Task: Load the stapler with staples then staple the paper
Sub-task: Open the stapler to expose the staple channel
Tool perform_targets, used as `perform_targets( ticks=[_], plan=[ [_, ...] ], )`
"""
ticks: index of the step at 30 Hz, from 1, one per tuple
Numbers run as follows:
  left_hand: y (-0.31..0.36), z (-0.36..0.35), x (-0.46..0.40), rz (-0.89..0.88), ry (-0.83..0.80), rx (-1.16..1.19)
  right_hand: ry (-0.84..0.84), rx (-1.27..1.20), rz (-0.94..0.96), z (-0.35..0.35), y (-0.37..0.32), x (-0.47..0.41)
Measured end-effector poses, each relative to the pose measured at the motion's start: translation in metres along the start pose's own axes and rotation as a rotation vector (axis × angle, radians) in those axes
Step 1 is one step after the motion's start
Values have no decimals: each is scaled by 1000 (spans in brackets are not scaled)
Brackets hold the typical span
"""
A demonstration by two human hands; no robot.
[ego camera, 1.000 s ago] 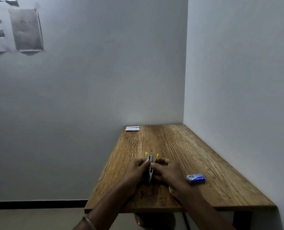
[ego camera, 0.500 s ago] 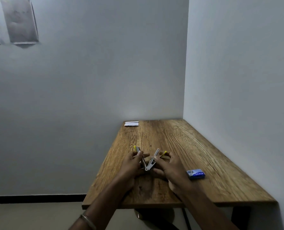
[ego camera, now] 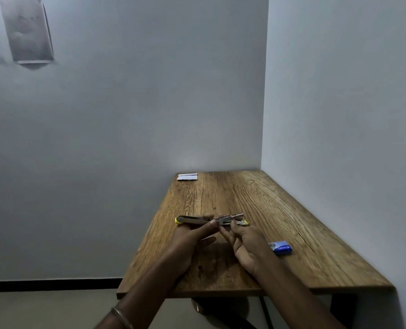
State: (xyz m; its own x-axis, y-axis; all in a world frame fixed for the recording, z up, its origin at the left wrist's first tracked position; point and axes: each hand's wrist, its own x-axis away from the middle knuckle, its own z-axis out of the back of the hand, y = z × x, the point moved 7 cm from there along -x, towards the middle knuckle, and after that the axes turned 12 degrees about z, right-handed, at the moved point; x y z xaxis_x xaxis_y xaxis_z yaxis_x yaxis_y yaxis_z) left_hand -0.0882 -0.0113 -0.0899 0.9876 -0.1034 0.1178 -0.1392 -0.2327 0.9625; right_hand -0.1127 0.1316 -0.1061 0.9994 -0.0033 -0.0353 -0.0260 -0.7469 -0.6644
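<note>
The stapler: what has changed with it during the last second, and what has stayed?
The stapler swung from nearly closed and upright to spread flat. The left hand and right hand drew its halves apart and keep gripping them. The blue box and paper stayed put.

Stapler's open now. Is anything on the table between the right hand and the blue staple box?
Nothing visible. The right hand holds one end of the opened stapler, and the staple box lies just to its right on bare table, nothing between them.
</note>
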Motion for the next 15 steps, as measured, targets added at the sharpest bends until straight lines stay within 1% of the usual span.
perform_targets(
  ticks=[2,6,10,13,15],
  plan=[
    [1,1,1,-24,36,-10,-20,38,8,0,1,0],
    [1,3,-1,-26,76,-28,-69,227,68,0,0,0],
    [-1,6,-2,-50,111,-39,-53,361,152,3,-4,-2],
    [-1,8,-4,-54,128,-38,-50,553,272,7,-10,-3],
    [-1,9,-6,-38,126,-29,-73,735,350,5,-15,-2]
  ],
)
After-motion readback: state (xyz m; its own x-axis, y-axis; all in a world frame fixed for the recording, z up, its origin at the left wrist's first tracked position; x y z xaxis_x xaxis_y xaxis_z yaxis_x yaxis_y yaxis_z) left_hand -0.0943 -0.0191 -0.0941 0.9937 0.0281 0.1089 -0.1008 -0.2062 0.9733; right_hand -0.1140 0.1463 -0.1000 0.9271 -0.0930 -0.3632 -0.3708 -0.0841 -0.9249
